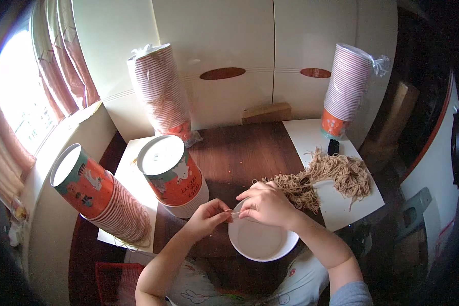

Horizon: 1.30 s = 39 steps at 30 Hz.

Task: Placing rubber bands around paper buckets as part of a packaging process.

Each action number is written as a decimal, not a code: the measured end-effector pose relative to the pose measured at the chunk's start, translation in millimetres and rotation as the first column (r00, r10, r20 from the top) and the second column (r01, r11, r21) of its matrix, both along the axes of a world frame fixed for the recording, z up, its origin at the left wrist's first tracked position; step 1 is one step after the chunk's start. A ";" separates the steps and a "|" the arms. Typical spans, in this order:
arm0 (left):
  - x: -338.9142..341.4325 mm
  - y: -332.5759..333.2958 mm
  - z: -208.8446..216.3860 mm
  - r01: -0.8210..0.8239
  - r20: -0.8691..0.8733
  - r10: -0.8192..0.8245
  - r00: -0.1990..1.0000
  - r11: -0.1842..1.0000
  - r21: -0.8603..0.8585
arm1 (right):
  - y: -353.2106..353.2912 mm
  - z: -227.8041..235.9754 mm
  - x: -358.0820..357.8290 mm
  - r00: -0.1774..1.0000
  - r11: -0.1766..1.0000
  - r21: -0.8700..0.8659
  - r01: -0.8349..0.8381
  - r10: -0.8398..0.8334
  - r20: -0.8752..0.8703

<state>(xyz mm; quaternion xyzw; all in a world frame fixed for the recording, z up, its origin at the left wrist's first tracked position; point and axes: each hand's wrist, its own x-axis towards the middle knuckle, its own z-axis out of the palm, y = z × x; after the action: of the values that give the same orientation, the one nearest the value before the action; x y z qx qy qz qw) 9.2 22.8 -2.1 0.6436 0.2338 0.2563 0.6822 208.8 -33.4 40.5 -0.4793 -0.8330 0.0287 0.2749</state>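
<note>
My left hand (208, 219) is closed in a pinch on one end of a thin, light-coloured string (236, 212). Facing it, my right hand (268, 205) pinches the same string between thumb and fingertips, so a short length spans the gap. Just below both hands stands a round paper bucket (261, 250), open at the top and white inside. Its outer side is hidden from me. A heap of tan strings (341, 176) lies beyond my right hand, spread from the brown table onto a white board.
Stacked orange-and-green printed buckets stand at left (89, 188) and left of centre (169, 171). Tall plastic-wrapped stacks rise at the back left (158, 86) and back right (346, 84). A small black object (333, 147) sits beside the strings. Cream cabinet doors (229, 41) close off the back.
</note>
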 end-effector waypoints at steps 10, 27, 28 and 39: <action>-6.4 6.7 -5.3 -0.093 0.022 0.100 0.995 0.969 -0.230 | -22.6 -2.4 -34.4 0.987 0.992 -0.004 -0.124 0.124 0.103; -6.6 0.1 10.6 -0.180 -0.040 0.178 0.983 0.981 -0.067 | 5.9 -18.8 -32.8 0.946 0.983 -0.174 -0.065 0.006 -0.324; -8.6 0.8 11.6 -0.182 -0.049 0.177 0.983 0.971 -0.156 | 5.7 -20.3 -33.1 0.961 0.993 -0.104 -0.058 0.028 -0.274; -22.8 -1.4 12.4 -0.017 -0.408 0.196 0.892 0.915 0.403 | 5.4 -22.6 -33.7 0.945 0.989 -0.139 -0.055 0.007 -0.328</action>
<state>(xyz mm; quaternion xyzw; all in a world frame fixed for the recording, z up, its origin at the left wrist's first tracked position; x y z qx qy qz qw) -13.6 21.4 10.2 0.7929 0.3620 0.1831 0.4547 175.1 -28.0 18.0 -0.4735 -0.7790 0.1729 0.3728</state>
